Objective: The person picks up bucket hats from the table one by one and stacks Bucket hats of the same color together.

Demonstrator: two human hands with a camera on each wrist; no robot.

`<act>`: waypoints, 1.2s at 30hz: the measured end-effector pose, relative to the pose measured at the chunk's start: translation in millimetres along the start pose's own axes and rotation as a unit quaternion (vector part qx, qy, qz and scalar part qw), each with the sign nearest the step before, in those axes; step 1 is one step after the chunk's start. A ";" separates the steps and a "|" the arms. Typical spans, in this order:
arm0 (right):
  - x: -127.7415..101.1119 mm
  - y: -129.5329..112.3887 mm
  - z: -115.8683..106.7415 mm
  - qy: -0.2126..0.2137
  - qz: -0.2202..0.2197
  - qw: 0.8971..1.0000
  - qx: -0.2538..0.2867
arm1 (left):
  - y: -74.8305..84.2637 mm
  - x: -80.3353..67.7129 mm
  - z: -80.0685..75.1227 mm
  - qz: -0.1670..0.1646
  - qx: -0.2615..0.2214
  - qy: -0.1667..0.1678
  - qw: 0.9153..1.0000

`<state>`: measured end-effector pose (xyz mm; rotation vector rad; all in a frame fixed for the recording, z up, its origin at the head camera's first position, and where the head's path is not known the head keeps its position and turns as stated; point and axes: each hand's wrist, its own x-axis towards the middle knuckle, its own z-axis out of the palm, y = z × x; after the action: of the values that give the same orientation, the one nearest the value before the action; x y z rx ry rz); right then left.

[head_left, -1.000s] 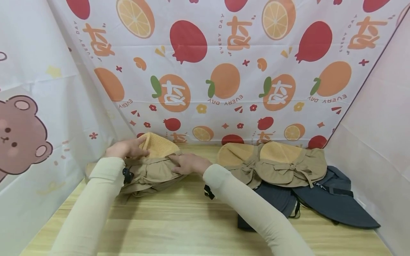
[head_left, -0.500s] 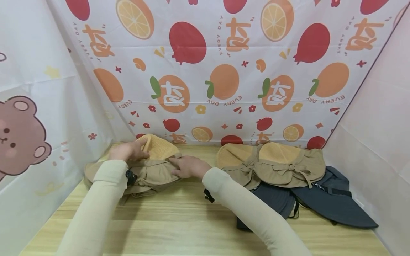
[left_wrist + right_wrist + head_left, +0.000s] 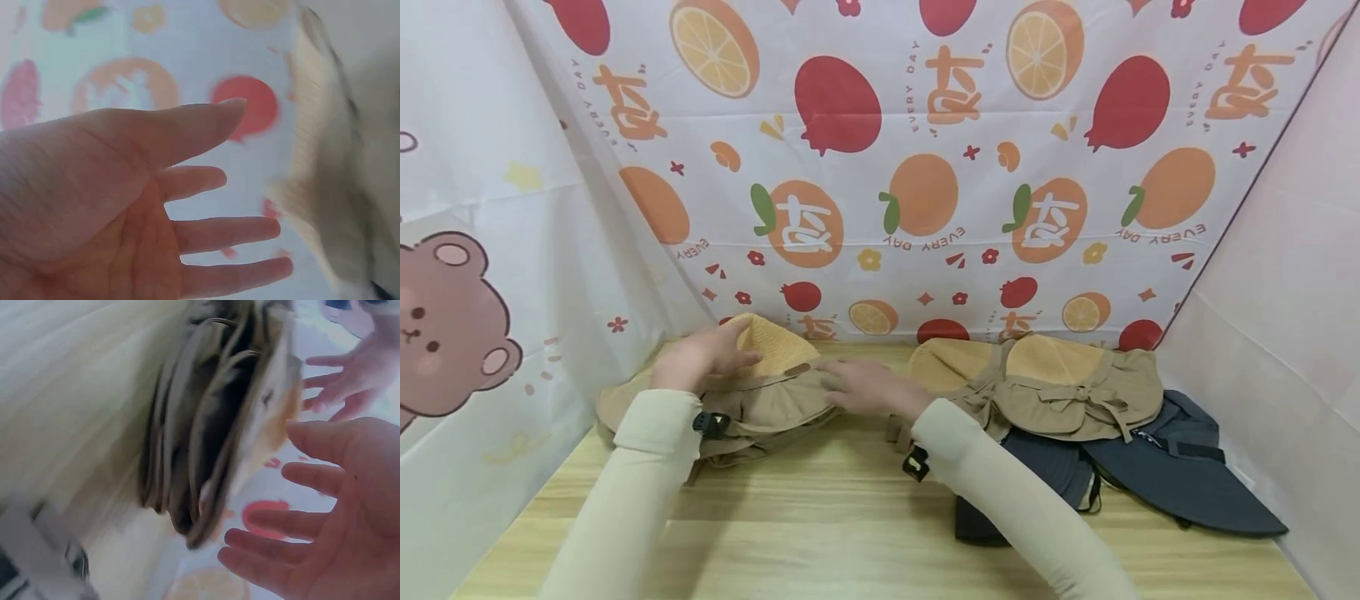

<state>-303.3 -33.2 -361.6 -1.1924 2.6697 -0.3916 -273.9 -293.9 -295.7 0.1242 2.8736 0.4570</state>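
the left hand [image 3: 703, 358] lies at the far left edge of a stack of khaki sun hats [image 3: 760, 392], its fingers straight and spread; in the left wrist view the palm [image 3: 119, 212] is open, the hats [image 3: 340, 187] lie just past the fingertips, and nothing is gripped. the right hand [image 3: 868, 387] hovers at the right side of the same stack, fingers extended and loosely apart; the right wrist view shows its open palm [image 3: 337, 512] just beside the layered brims [image 3: 219, 425], holding nothing. whether the fingertips actually touch the fabric i cannot tell, since the wrist views are blurred. the stack sits between the two hands on the wooden table [image 3: 820, 533], close to the fruit-print backdrop [image 3: 925, 167]. to the right of the right hand's fingers lies a second pile of khaki hats [image 3: 1045, 383], resting partly on dark grey hats [image 3: 1165, 483].
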 end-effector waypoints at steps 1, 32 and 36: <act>-5.6 4.0 -1.6 0.009 0.000 1.000 0.001 | 8.4 -3.0 -0.1 0.010 0.004 0.011 1.000; -197.6 108.6 -50.3 0.168 0.081 0.978 0.097 | 147.6 31.0 100.3 0.171 -0.072 0.019 0.982; -203.3 115.4 -53.2 0.166 0.077 0.978 0.103 | 156.3 50.5 116.6 0.143 -0.069 0.003 0.987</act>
<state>-265.1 202.0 -334.2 -0.9213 2.8787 -0.8867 -287.8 -105.3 -364.9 0.5166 2.8271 0.7082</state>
